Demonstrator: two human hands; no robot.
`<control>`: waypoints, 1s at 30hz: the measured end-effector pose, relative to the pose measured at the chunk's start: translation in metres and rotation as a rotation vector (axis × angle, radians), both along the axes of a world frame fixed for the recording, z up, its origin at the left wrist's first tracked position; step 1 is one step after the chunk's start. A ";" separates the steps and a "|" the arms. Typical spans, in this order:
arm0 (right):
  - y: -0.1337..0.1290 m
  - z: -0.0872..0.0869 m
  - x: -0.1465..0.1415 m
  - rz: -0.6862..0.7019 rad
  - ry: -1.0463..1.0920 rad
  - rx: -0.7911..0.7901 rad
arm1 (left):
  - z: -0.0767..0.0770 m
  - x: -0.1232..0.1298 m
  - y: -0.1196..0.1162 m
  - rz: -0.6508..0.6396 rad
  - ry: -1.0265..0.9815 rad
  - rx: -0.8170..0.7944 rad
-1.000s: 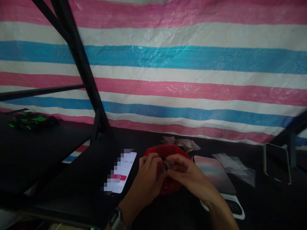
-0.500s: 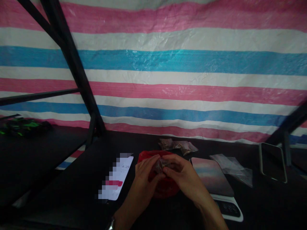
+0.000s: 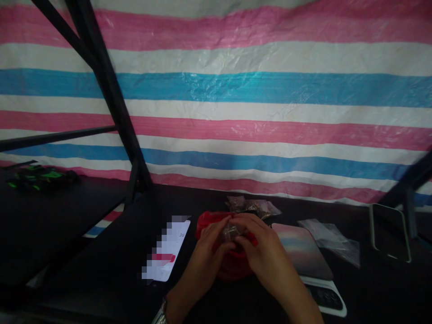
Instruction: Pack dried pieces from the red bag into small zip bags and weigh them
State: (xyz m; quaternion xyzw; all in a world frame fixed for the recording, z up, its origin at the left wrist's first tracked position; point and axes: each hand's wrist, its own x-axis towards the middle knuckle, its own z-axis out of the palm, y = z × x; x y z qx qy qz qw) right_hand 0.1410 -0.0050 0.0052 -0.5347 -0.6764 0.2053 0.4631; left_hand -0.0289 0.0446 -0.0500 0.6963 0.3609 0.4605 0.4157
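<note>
Both hands meet over a red plastic bag (image 3: 232, 269) on the black tabletop. My left hand (image 3: 211, 252) grips the left side of a small clear plastic bag (image 3: 231, 232), thumb and fingers closed. On its right side, my right hand (image 3: 258, 238) pinches the same small bag. Its contents are too dim to make out. Behind the red bag lie several small clear bags with brown bits inside (image 3: 251, 205). A kitchen scale (image 3: 303, 252) with a shiny plate stands right of my right hand.
A lit phone (image 3: 170, 252) lies to the left. Flat clear bags (image 3: 332, 240) rest beyond the scale, and a pale-edged phone-like frame (image 3: 390, 231) is at far right. Black metal posts (image 3: 116, 101) stand before a striped tarp (image 3: 256, 112). A green-and-black object (image 3: 40, 177) sits far left.
The view has shifted slightly, so things appear a little further right. My right fingers have moved a little around the small bag; both hands still hold it.
</note>
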 end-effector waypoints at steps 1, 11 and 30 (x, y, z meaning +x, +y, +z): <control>0.000 0.001 0.001 -0.002 -0.007 0.008 | 0.001 0.000 0.000 -0.003 -0.020 -0.026; -0.001 0.009 -0.002 -0.029 -0.052 0.100 | 0.007 0.004 -0.004 -0.076 -0.377 -0.296; 0.010 -0.008 0.014 -0.213 -0.552 -0.238 | 0.013 0.008 -0.039 0.295 -0.332 -0.354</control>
